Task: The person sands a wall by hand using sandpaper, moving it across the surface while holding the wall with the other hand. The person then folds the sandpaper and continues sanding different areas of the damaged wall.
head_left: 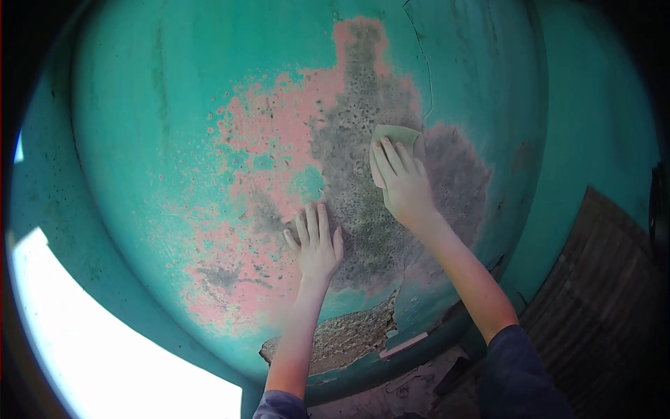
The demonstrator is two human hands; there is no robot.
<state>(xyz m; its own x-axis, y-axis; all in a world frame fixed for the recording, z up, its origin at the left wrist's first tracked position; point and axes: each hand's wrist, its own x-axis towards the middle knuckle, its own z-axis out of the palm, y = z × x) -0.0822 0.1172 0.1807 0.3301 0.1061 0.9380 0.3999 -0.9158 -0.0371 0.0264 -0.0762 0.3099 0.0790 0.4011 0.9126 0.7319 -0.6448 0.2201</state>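
My right hand (407,192) presses a folded sheet of sandpaper (398,132) flat against the turquoise wall (181,105). The pale sheet sticks out past the fingertips, and its underside is hidden. It lies over a rough grey area (363,105) where the paint is gone, with pink undercoat (272,126) showing around it. Lower and to the left, my left hand (319,250) rests on the wall with fingers spread, holding nothing. It touches the border between the pink and grey areas.
Below my hands, a broken patch (352,339) exposes coarse material under the plaster. A thin crack (426,70) runs down from the top. Brown corrugated sheets (593,293) lean at the lower right. Bright light fills an opening (105,335) at the lower left.
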